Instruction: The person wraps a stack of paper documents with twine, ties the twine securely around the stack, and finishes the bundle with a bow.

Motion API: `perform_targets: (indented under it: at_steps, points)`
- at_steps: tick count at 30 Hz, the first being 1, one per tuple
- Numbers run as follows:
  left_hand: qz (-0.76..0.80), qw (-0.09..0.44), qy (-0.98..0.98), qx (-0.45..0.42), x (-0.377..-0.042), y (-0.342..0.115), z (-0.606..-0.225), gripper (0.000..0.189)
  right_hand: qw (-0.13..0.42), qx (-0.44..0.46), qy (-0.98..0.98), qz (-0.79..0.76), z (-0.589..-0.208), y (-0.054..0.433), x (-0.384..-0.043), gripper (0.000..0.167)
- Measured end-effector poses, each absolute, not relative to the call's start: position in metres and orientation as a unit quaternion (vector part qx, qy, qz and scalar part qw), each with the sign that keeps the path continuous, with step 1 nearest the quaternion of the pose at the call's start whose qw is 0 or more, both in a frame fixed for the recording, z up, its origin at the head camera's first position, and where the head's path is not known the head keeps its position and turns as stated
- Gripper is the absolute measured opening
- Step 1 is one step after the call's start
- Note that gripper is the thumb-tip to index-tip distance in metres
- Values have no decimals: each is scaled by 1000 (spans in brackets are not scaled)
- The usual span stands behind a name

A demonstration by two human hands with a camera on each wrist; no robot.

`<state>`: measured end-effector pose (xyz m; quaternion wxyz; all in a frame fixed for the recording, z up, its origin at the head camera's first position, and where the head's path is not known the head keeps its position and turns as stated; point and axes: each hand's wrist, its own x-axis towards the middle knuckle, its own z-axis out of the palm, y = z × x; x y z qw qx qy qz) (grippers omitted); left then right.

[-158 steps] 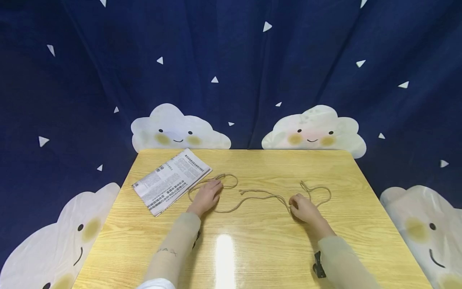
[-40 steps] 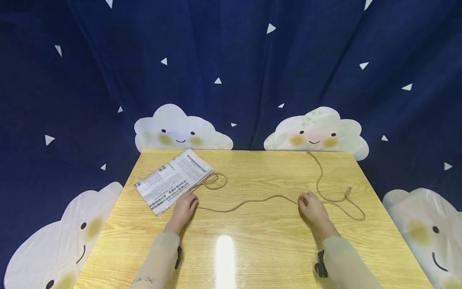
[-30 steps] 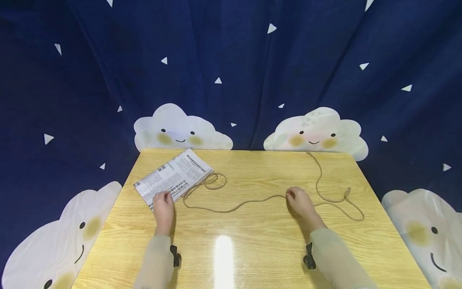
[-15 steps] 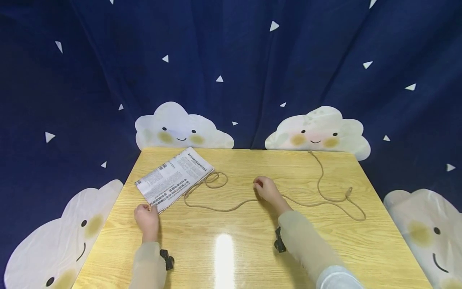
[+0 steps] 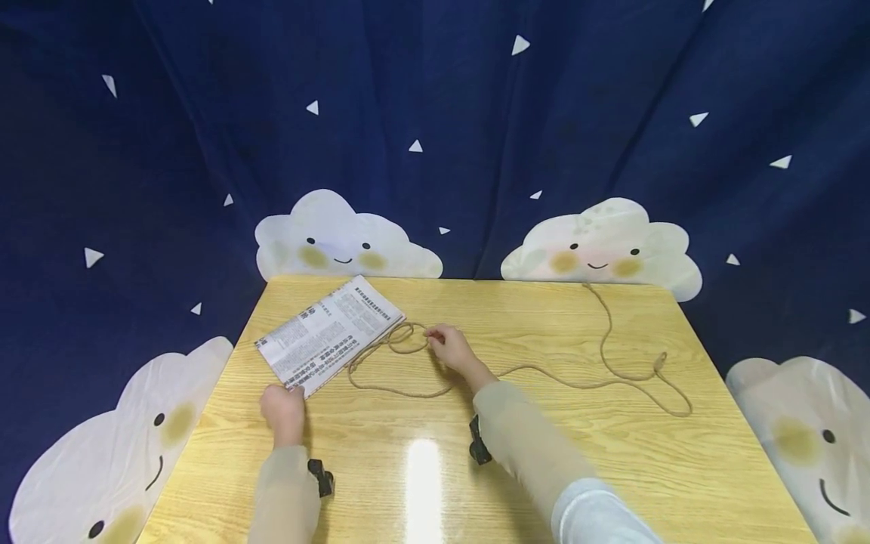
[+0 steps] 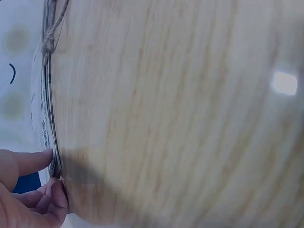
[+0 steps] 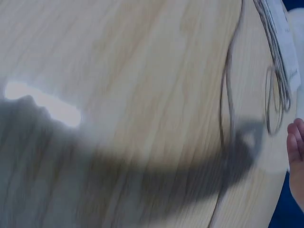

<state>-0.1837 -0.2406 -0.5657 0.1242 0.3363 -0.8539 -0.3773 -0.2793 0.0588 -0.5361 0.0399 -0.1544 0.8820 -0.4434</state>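
A folded newspaper [image 5: 333, 332] lies aslant at the left of the table. My left hand [image 5: 284, 408] pinches its near corner; in the left wrist view the thumb [image 6: 35, 161] lies on top and curled fingers come from below. Brown cord [image 5: 401, 391] runs along the paper's right edge, makes a small loop by it, then stretches right across the table. My right hand [image 5: 457, 351] hovers beside that loop, reaching toward the paper. In the right wrist view its fingers [image 7: 293, 145] look loosely extended, apart from the loop, with nothing between them.
The wooden table [image 5: 612, 468] carries the cord's far stretch [image 5: 605, 340] at right, with a bend and a knotted tip near the right edge. A dark blue curtain [image 5: 469, 113] with white clouds stands behind. A bright reflection shows at the near middle.
My left hand has left the cord and moved to the newspaper's near corner, now gripping it. My right hand has let go of the cord at right and moved left toward the paper.
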Motion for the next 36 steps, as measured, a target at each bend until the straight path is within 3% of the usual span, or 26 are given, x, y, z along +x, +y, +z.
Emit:
perform_targets:
  at_steps: [12,17,27,31,36]
  points:
    - [-393,121,-839,356,-184,-245,-562,23,196,-165,788,-560,-561,-12,-265,27]
    - [-402,123,-838,348,-182,-249,-559,22,288,-101,731,-610,-546,-36,-242,32]
    - [-428,95,-835,332,-179,-259,-556,19,385,-28,616,-687,-543,-61,-213,42]
    - [-547,50,-766,333,-179,-263,-556,15,402,4,579,-710,-548,-67,-209,45]
    - [-679,-44,-650,338,-177,-268,-552,4,406,32,544,-733,-552,-72,-207,45]
